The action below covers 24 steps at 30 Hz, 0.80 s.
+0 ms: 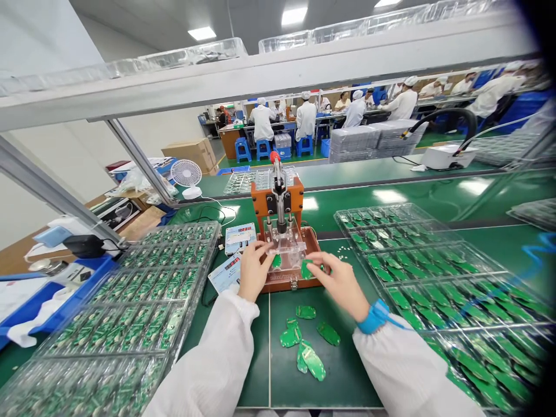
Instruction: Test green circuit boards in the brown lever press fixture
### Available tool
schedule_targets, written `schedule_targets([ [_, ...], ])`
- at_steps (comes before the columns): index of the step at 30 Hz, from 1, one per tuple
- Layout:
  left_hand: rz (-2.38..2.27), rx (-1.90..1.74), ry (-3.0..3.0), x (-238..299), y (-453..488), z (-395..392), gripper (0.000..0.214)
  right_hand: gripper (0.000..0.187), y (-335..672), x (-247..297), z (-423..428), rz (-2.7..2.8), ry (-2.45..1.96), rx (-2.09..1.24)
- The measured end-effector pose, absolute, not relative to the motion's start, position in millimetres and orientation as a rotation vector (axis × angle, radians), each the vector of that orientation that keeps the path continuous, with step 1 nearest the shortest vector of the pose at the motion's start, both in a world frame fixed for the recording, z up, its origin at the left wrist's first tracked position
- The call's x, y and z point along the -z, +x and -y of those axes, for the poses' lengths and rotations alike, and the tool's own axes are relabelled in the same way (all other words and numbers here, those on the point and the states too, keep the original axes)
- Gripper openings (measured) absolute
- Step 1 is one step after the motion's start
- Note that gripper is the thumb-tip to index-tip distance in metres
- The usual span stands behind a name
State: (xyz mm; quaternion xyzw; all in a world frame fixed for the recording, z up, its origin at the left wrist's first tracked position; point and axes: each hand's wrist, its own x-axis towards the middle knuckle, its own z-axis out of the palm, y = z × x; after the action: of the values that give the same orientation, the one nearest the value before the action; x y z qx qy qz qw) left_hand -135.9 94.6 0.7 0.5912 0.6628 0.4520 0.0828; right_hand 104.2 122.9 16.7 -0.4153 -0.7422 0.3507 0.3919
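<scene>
Two small green boards, leaf-shaped w/ rounded ends, sit at the front of the orange press jig (278, 202), under its clear plate (287, 246). The left board (277, 261) shows only as a sliver; the right board (306, 270) shows more and lies tilted at the jig's front-right corner.

L hand (253, 270): fingers curled in at the plate's left edge, tips at the left board. Can't tell if the grip is closed on it or just touching. R hand (341, 284): thumb & forefinger pinch the right board's edge, so the grip is closed on that board. Blue wrist strap (376, 315) at the R cuff, white sleeves on both arms.

Both hands sit just in front of the jig, one each side, boards betw. them. Nearer the body, on the green desk (347, 370), a loose pile of same green boards (306, 344) lies betw. the forearms, apart from both hands.

Clear trays of boards flank the work: left trays (130, 301) & right trays (434, 278). Two printed cards (234, 255) lie just left of the jig, near the L hand. White fan (186, 173) farther back left. Other workers in white sit at far benches.
</scene>
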Motion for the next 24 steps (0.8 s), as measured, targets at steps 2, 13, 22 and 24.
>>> schedule_targets([
  [2, -1.921, -1.573, 1.679, 7.7, -130.8, -87.8, 0.032, 0.028, 94.0, -20.9, -146.2, 1.895, -1.060, -0.909],
  [13, -1.784, -1.881, 1.590, 5.4, -115.3, -63.5, 0.028, 0.025, 70.6, -22.1, -186.1, 2.125, -1.055, -0.855],
  [22, -1.795, -1.827, 1.631, 6.9, -111.1, -61.0, 0.026, 0.021, 70.0, -10.8, -188.4, 2.127, -1.056, -0.767],
  [24, -1.783, -1.828, 1.651, 6.3, -110.7, -60.8, 0.025, 0.022, 71.3, -10.0, -186.0, 2.107, -1.041, -0.774],
])
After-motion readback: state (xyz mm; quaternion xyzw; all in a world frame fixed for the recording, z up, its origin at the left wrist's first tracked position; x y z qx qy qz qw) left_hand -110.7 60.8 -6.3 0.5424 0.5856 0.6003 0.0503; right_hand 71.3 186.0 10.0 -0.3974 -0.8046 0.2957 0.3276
